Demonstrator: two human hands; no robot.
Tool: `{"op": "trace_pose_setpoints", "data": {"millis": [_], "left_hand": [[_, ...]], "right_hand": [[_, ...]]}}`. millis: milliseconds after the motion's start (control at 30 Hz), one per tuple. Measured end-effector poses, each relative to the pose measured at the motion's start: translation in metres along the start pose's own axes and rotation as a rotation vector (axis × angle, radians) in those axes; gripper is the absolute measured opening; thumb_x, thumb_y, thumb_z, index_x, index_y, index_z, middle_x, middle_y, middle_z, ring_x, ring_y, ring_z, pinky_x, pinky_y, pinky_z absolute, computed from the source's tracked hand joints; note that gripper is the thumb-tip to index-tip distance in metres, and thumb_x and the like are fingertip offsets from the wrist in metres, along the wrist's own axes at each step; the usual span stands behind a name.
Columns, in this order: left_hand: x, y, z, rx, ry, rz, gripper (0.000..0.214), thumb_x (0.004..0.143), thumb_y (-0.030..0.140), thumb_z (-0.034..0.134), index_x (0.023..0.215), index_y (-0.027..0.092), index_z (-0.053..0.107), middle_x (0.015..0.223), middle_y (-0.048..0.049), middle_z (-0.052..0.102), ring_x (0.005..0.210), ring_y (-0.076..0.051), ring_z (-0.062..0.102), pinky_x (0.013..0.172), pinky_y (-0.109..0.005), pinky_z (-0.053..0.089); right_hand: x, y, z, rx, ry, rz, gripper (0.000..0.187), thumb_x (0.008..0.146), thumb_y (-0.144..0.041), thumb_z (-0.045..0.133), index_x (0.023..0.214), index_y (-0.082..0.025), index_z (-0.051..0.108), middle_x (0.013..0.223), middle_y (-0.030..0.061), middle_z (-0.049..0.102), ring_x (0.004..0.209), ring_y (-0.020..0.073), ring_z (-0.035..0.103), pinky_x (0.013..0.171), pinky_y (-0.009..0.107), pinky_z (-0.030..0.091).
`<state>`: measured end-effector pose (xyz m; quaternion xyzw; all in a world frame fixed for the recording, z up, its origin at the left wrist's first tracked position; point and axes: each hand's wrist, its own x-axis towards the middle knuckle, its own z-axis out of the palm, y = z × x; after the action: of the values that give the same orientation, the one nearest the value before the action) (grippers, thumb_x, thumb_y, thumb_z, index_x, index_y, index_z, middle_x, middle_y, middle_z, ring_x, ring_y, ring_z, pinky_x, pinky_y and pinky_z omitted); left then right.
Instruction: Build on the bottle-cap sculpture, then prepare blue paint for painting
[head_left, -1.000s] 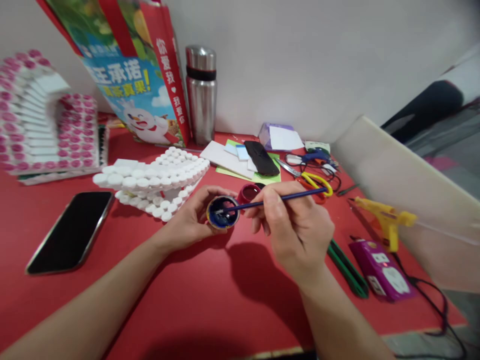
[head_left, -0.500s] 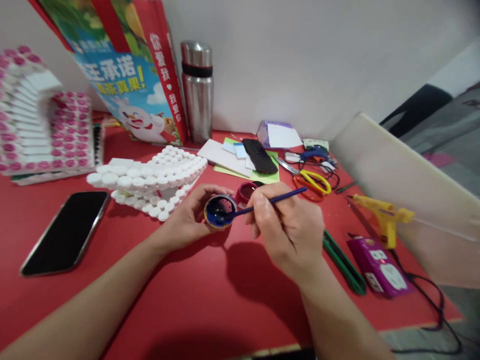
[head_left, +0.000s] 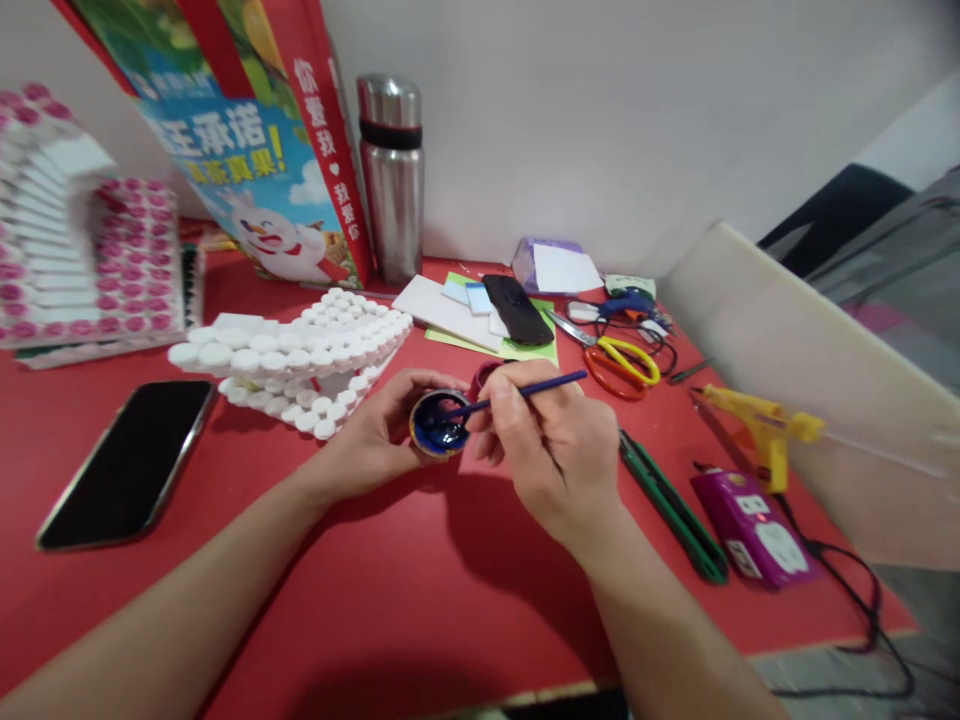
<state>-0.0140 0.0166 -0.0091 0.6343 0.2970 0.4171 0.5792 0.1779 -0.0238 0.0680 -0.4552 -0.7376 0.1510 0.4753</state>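
Note:
My left hand (head_left: 382, 425) is wrapped round a small jar of dark blue paint (head_left: 429, 447), tilted so its opening faces me. Between the fingers of my right hand (head_left: 551, 440) is a thin blue paintbrush (head_left: 536, 388), its tip down inside the jar. Behind my right fingers a small red paint pot (head_left: 484, 375) is partly hidden. Just beyond my left hand sits a white model (head_left: 322, 345) built up from rows of round white pieces.
A black phone (head_left: 127, 465) lies at left; a steel flask (head_left: 394, 180) and printed bag (head_left: 247, 170) stand behind. On the right are scissors (head_left: 626, 360), a green utility knife (head_left: 675, 510), a yellow glue gun (head_left: 765, 425) and a purple power socket (head_left: 754, 530) with its cable.
My right hand has shifted left, bringing the brush further left and slightly up inside the jar. My left hand still holds the jar in nearly the same spot.

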Motion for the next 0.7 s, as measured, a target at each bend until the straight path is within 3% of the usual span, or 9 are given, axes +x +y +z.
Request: {"op": "trace_pose_setpoints", "data": {"millis": [167, 433, 533, 700], "left_hand": [[0.000, 0.003, 0.001, 0.042, 0.013, -0.013, 0.055, 0.076, 0.025, 0.088, 0.123, 0.024, 0.059, 0.122, -0.0061, 0.069, 0.113, -0.023, 0.067, 0.098, -0.034, 0.051], [0.002, 0.000, -0.001, 0.021, 0.014, -0.055, 0.057, 0.074, 0.023, 0.090, 0.122, 0.023, 0.059, 0.121, -0.0064, 0.068, 0.115, -0.024, 0.065, 0.101, -0.038, 0.050], [0.002, -0.002, -0.003, 0.055, 0.027, -0.047, 0.055, 0.076, 0.024, 0.088, 0.123, 0.023, 0.059, 0.122, -0.0076, 0.067, 0.115, -0.024, 0.064, 0.101, -0.039, 0.050], [0.001, -0.003, -0.002, 0.028, 0.018, -0.043, 0.054, 0.078, 0.022, 0.087, 0.124, 0.022, 0.059, 0.123, -0.0081, 0.067, 0.114, -0.024, 0.065, 0.099, -0.038, 0.051]], "right_hand": [[-0.002, 0.001, -0.003, -0.090, 0.053, -0.060, 0.015, 0.106, -0.026, 0.048, 0.099, -0.021, 0.060, 0.088, 0.0035, 0.077, 0.070, 0.0129, 0.073, 0.062, 0.024, 0.055], [0.002, 0.004, -0.009, -0.457, 0.058, -0.280, 0.012, 0.102, -0.022, 0.051, 0.097, -0.020, 0.062, 0.079, 0.0032, 0.076, 0.063, 0.0144, 0.068, 0.061, 0.028, 0.047], [0.004, 0.002, -0.010, -0.431, 0.007, -0.178, 0.019, 0.104, -0.025, 0.050, 0.091, -0.019, 0.061, 0.067, 0.0016, 0.070, 0.056, 0.0140, 0.064, 0.054, 0.027, 0.043], [0.004, 0.002, -0.008, -0.052, -0.100, 0.090, 0.027, 0.107, -0.033, 0.047, 0.087, -0.020, 0.059, 0.061, -0.0012, 0.068, 0.056, 0.0124, 0.068, 0.055, 0.023, 0.049]]}}
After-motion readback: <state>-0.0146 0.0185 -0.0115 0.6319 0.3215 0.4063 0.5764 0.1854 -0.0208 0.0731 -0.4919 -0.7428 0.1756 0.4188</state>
